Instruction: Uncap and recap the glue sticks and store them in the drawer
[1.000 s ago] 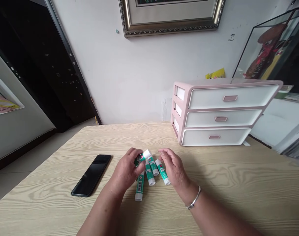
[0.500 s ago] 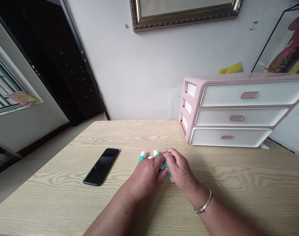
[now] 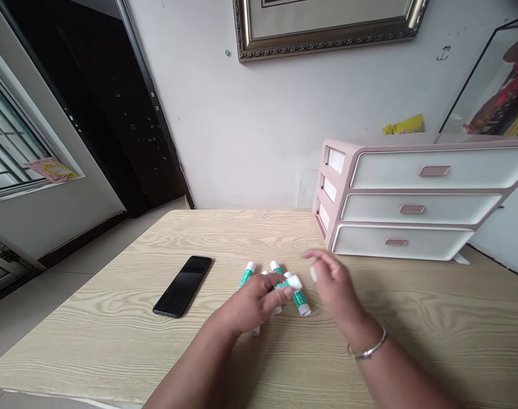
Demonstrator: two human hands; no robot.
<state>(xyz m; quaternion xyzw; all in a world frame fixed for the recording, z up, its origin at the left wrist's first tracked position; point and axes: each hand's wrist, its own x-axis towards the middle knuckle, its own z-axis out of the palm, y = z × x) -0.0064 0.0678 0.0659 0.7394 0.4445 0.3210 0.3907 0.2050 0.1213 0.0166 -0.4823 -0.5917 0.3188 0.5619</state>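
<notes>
Wood-grain table (image 3: pixel 97 358), pink-and-white drawer unit (image 3: pixel 412 199) at its far right edge. Head view: my left hand (image 3: pixel 253 304) pinches a glue stick (image 3: pixel 289 283) mid-table, over other glue sticks (image 3: pixel 300 302). My right hand (image 3: pixel 335 289) raised, fingers loosely spread, blurred, just beside them. Black phone (image 3: pixel 182 286) toward left.

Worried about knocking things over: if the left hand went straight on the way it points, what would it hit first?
The left hand would probably meet the glue stick lying just ahead of it, though depth is unclear and it might pass above.
</notes>
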